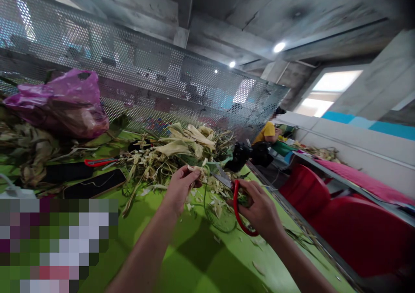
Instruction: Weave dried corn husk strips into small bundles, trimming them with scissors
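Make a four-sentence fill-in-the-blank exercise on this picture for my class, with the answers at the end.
1. While the left hand pinches a pale husk-like piece, the right hand holds red-handled ____.
2. The tabletop below the hands is coloured ____.
3. The nearest chair is coloured ____.
4. The pinkish-purple plastic bag lies toward the picture's ____ edge.

Missing words: scissors; green; red; left.

The left grip (183, 187) pinches thumb to fingers, the right grip (261, 208) curls, both forearms (147, 245) reaching forward.
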A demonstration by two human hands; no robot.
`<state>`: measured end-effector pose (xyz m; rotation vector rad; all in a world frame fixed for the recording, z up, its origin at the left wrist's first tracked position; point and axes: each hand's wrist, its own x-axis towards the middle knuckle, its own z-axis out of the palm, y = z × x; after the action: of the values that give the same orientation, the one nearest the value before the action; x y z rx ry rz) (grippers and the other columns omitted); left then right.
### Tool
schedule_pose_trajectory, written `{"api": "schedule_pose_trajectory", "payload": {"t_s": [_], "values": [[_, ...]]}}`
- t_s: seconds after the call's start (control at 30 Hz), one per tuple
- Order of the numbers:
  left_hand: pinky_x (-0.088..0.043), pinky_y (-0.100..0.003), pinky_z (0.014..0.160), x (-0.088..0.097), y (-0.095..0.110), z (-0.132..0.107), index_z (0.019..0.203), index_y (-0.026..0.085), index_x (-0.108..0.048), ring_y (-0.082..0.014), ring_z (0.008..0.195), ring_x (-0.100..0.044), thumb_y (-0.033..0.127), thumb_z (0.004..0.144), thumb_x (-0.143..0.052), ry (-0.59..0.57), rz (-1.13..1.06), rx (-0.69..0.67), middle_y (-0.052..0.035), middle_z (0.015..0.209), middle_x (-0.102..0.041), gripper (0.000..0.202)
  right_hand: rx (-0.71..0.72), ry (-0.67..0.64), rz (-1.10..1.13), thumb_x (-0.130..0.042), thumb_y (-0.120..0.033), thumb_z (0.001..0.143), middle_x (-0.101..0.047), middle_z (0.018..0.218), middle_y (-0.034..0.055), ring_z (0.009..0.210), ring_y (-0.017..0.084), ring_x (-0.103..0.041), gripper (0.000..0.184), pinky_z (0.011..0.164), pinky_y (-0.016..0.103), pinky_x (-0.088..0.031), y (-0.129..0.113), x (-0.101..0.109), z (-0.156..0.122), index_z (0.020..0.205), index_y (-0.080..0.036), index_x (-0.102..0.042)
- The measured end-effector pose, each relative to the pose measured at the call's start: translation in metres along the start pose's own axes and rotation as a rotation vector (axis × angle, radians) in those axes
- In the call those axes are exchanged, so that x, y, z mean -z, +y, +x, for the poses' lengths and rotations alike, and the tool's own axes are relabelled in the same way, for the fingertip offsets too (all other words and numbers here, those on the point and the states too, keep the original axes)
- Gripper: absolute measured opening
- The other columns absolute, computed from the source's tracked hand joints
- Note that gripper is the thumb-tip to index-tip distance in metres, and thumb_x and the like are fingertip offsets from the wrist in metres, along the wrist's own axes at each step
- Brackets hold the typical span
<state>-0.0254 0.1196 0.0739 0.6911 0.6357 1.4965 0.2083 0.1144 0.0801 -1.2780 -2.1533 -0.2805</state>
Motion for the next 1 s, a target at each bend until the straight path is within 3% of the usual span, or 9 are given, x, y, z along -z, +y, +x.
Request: {"api": "schedule_pose_trajectory", "payload": {"t_s": [0.37,0.77,1.0], "values": [[-0.041,-0.021,0.059,0.001,-0.005,0.003,0.074,0.013,-0.06,-0.0076,0.058,-0.052,0.035,0.062,-0.076,-0.064,0.069,-0.036,0.0012,0.068,-0.057,0.03,0.029,0.049,-0.082,-0.066,-0.043,0.075,-0.058,0.104,0.0092,0.087,0.023,-0.06,0.048,0.071,0.032,-0.049,-0.008,-0.004,-0.001,0.115,-0.02,-0.055],[-0.043,-0.023,0.061,-0.001,-0.012,0.003,0.074,0.015,-0.06,-0.0084,0.061,-0.05,0.033,0.065,-0.074,-0.104,0.084,-0.046,0.0005,0.07,-0.056,0.025,0.111,0.162,-0.123,-0.066,-0.033,0.076,-0.06,0.1,0.0081,0.087,0.022,-0.061,0.04,0.072,0.031,-0.049,-0.01,-0.016,0.001,0.113,-0.019,-0.058],[-0.044,-0.023,0.061,-0.001,-0.012,0.002,0.073,0.014,-0.061,-0.009,0.063,-0.049,0.035,0.062,-0.076,-0.103,0.073,-0.034,-0.0005,0.071,-0.057,0.028,0.089,0.109,-0.105,-0.065,-0.031,0.076,-0.062,0.101,0.0092,0.083,0.022,-0.063,0.038,0.069,0.03,-0.049,-0.016,-0.015,0.003,0.112,-0.019,-0.059]]}}
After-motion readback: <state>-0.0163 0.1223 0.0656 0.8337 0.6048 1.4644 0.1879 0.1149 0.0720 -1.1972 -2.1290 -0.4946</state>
